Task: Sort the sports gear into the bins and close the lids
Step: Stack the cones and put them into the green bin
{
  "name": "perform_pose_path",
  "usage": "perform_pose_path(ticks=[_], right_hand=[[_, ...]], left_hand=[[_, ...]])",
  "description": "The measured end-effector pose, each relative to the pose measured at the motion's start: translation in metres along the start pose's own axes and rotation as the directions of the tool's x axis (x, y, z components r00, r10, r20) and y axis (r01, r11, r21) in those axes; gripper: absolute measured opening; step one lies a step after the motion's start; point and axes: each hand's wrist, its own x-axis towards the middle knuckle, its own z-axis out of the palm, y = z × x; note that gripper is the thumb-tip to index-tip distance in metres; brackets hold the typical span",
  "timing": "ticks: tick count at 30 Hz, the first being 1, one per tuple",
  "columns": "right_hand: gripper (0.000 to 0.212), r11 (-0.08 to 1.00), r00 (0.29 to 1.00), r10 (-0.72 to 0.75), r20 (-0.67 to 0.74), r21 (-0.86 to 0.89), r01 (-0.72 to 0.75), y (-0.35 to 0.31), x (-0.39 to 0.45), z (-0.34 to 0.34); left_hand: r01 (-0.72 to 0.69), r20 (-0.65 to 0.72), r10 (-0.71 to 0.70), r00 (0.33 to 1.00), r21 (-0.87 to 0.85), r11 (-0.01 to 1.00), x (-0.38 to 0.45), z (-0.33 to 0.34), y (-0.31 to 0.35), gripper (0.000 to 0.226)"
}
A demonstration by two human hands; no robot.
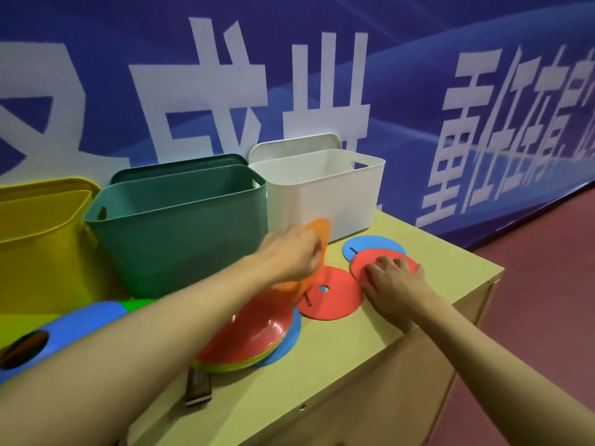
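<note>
Three bins line the back of the wooden table (pixel 370 320), hard against a blue banner (pixel 483 43) with big white characters: yellow bin (pixel 42 239) on the left, green bin (pixel 180 226) in the middle, white bin (pixel 325 188) on the right, all open, a lid propped upright behind each. The left forearm crosses over a stack of flat discs (pixel 257 329), red on top with green and blue edges showing beneath, and hides part of it. A metal-tipped strap (pixel 198 389) lies near the table's front edge. The left hand (pixel 289 252) grips an orange disc (pixel 317 239), lifted and tilted in front of the white bin; motion blur softens its edge, so the exact finger hold is hard to read. The right hand (pixel 394 280) rests with fingers spread flat on a red disc (pixel 383 263) overlapping a blue disc (pixel 370 246). Another red disc (pixel 331 294), holed at the centre, lies flat between the hands.
</note>
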Motion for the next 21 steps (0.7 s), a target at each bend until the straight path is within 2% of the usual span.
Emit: perform_pose_path(ticks=[3,5,8,11,13,14,15,16,17,18,21], right_hand=[[0.045,0.981,0.96,-0.124,-0.253,0.116,0.157,-0.034,-0.01,-0.008],[0.043,0.955,0.932,-0.174,-0.319,0.176,0.239,-0.067,-0.011,-0.019],[0.043,0.928,0.927,-0.217,-0.305,0.231,0.293,-0.109,-0.006,-0.031],[0.043,0.914,0.928,-0.246,-0.28,0.252,0.319,-0.134,-0.006,-0.036],[0.045,0.896,0.92,-0.295,-0.257,0.26,0.359,-0.144,-0.011,-0.036],[0.048,0.881,0.911,-0.328,-0.25,0.267,0.391,-0.15,-0.014,-0.037],[0.049,0.866,0.901,-0.358,-0.245,0.274,0.419,-0.155,-0.018,-0.04],[0.05,0.852,0.889,-0.386,-0.248,0.273,0.446,-0.161,-0.022,-0.043],[0.05,0.837,0.872,-0.416,-0.26,0.265,0.478,-0.166,-0.026,-0.046],[0.049,0.816,0.843,-0.458,-0.283,0.241,0.525,-0.172,-0.03,-0.051],[0.055,0.76,0.755,-0.59,-0.288,0.12,0.639,-0.181,-0.041,-0.062]], left_hand=[[0.053,-0.148,-0.096,0.984,-0.272,0.961,-0.014,-0.048,-0.04,0.023],[0.056,-0.2,-0.156,0.967,-0.43,0.901,-0.031,-0.078,-0.066,0.018],[0.023,-0.266,-0.188,0.945,-0.523,0.852,-0.052,-0.112,-0.1,0.013],[0.053,-0.368,-0.338,0.866,-0.606,0.794,-0.062,-0.138,-0.146,0.016],[0.157,-0.345,-0.506,0.791,-0.684,0.712,-0.064,-0.144,-0.181,0.018],[0.266,-0.273,-0.592,0.758,-0.7,0.662,-0.065,-0.145,-0.196,0.025],[0.406,-0.183,-0.663,0.726,-0.664,0.628,-0.067,-0.143,-0.208,0.036],[0.541,-0.129,-0.709,0.693,-0.556,0.631,-0.071,-0.14,-0.218,0.047],[0.63,-0.136,-0.725,0.676,-0.405,0.663,-0.074,-0.137,-0.226,0.056],[0.656,-0.177,-0.705,0.687,-0.267,0.706,-0.08,-0.133,-0.231,0.062],[0.491,-0.223,-0.478,0.85,0.005,0.871,-0.093,-0.121,-0.225,0.061]])
